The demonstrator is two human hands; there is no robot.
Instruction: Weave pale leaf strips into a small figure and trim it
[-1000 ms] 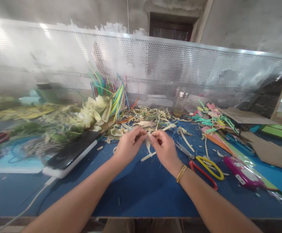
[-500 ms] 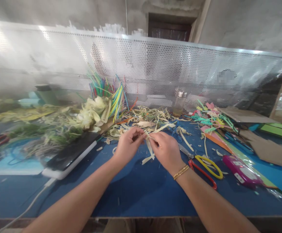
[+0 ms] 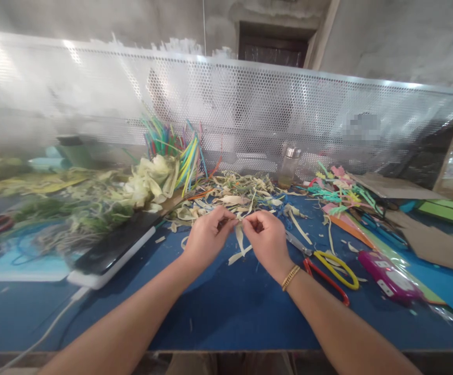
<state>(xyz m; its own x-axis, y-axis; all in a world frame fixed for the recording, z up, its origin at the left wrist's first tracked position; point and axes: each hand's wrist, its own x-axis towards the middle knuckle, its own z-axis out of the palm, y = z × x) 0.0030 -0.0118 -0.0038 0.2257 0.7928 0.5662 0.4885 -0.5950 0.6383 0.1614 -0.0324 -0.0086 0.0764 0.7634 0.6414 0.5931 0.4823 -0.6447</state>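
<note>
My left hand (image 3: 210, 234) and my right hand (image 3: 266, 240) meet near the middle of the blue table, fingertips pinched close together. Between them runs a thin pale husk-like strip (image 3: 240, 238), one end hanging down towards the table; both hands grip it. Where exactly the fingertips close on the strip is partly hidden. A gold bracelet (image 3: 290, 278) circles my right wrist. Just right of that hand lie scissors (image 3: 338, 271) with one yellow and one red handle. Behind my hands spreads a heap of pale dry strips and scraps (image 3: 246, 187).
On the left, a phone (image 3: 121, 239) rests on a white power bank (image 3: 93, 278) with a cable, beside green fibres (image 3: 54, 203). Colourful pipe cleaners (image 3: 187, 156) and a glass bottle (image 3: 289, 166) stand behind. A purple device (image 3: 388, 276) and coloured paper (image 3: 449, 281) lie right.
The fingertips of my two hands have drawn slightly apart, with my right hand shifted a little to the right. The strip still hangs between them.
</note>
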